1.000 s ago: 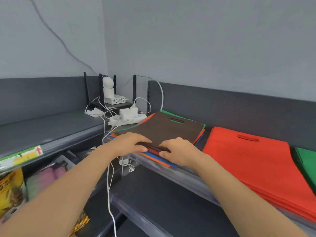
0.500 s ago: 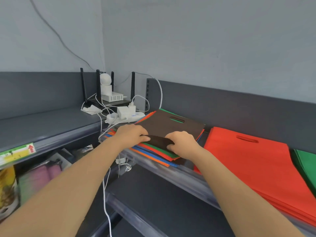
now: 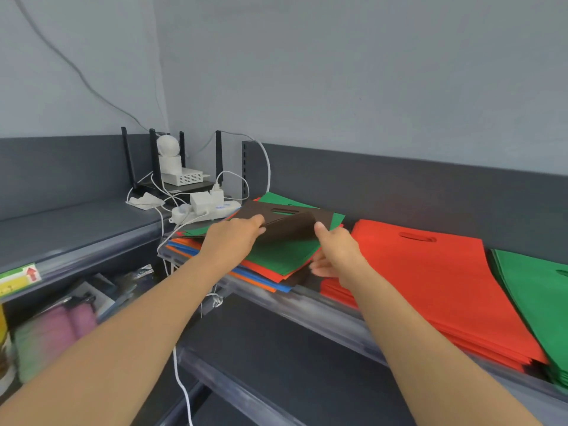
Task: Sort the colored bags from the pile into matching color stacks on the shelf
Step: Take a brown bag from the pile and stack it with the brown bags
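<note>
A mixed pile of flat bags (image 3: 270,265) lies on the shelf, with green, red, orange and blue layers showing. Its top brown bag (image 3: 285,224) is folded back toward the wall. My left hand (image 3: 232,238) pinches the brown bag's lifted near-left edge. My right hand (image 3: 336,253) holds the bag's right edge with the thumb up, its fingers curled below over the side of the pile. A green bag (image 3: 282,252) is uncovered beneath. To the right lie a red stack (image 3: 430,272) and a green stack (image 3: 541,290).
A router (image 3: 172,179), a white camera (image 3: 168,152), a power strip (image 3: 206,210) and loose white cables crowd the corner left of the pile. The shelf's front rail (image 3: 332,315) runs below the stacks. A lower shelf (image 3: 276,364) and packaged goods (image 3: 52,330) sit underneath.
Both hands have lifted the brown bag's near edge and folded it back toward the wall, uncovering the green bag underneath. The camera view has shifted slightly.
</note>
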Demonstrator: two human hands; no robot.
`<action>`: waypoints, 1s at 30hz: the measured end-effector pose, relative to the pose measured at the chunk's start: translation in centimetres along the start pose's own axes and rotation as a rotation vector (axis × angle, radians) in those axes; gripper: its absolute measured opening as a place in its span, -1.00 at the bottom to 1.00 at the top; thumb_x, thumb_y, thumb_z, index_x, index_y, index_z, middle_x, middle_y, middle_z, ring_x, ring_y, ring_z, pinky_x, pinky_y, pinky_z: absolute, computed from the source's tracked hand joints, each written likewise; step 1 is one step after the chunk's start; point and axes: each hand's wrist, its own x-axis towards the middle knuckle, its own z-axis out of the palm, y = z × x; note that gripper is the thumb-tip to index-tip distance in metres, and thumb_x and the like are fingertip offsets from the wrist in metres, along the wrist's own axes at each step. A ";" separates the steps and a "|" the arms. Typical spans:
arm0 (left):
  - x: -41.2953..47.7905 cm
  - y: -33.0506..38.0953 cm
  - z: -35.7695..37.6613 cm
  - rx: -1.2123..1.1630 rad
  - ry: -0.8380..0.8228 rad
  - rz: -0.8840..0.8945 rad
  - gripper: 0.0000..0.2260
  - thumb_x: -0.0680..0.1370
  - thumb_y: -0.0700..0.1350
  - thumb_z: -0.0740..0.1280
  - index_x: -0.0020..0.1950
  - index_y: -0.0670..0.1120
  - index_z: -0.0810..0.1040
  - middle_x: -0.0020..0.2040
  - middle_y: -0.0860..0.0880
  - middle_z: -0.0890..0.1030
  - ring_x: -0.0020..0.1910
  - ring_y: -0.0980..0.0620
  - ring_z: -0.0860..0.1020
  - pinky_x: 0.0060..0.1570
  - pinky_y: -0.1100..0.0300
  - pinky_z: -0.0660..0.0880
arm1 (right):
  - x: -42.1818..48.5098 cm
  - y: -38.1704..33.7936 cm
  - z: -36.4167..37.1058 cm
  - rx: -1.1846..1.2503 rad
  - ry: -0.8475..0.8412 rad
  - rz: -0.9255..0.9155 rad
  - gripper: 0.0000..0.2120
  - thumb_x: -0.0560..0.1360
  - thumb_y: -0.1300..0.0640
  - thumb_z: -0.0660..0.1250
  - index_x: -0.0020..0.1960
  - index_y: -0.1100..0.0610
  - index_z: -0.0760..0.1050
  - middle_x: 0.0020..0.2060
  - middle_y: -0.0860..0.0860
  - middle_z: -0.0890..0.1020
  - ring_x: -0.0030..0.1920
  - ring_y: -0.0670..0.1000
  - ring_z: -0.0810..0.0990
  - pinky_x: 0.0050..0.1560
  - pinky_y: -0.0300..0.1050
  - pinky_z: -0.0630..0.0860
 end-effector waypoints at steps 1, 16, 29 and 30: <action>-0.1 0.2 -0.2 0.002 0.010 0.020 -0.75 0.66 0.03 0.02 0.16 -0.08 0.36 -0.09 -0.11 0.61 -0.11 -0.15 0.57 -0.28 0.10 0.37 | -0.5 -0.3 -0.2 0.184 -0.133 0.136 -0.55 0.61 -0.12 0.10 0.20 0.28 0.34 -0.21 0.25 0.58 -0.28 0.19 0.64 -0.32 -0.03 0.63; -3.4 -1.4 -0.1 -0.032 -0.214 0.478 -0.62 0.57 0.28 -0.01 0.02 0.04 0.39 0.13 0.06 0.43 0.10 0.01 0.43 -0.20 0.15 0.33 | -3.0 -1.5 1.7 0.499 -0.164 0.398 -0.87 0.61 0.21 0.12 0.05 0.26 0.40 -0.11 0.24 0.63 -0.19 0.24 0.64 -0.42 0.06 0.62; -1.1 -0.4 -1.3 -0.689 -0.262 0.075 -0.75 0.59 0.10 0.17 0.20 0.06 0.45 0.21 -0.05 0.48 0.18 -0.08 0.46 0.21 -0.05 0.41 | -5.5 -0.1 -0.7 0.500 0.199 -0.026 -0.63 0.51 0.48 0.02 0.07 0.12 0.43 0.13 0.16 0.54 0.02 0.13 0.55 -0.44 -0.10 0.55; -0.9 0.5 -1.5 -0.718 -0.259 0.073 -0.77 0.58 0.09 0.19 0.19 0.06 0.46 0.22 -0.05 0.48 0.19 -0.08 0.46 0.21 -0.05 0.41 | -6.2 0.1 -2.0 0.513 0.218 -0.039 -0.63 0.52 0.48 0.02 0.10 0.11 0.43 0.11 0.14 0.55 0.01 0.11 0.55 -0.46 -0.13 0.55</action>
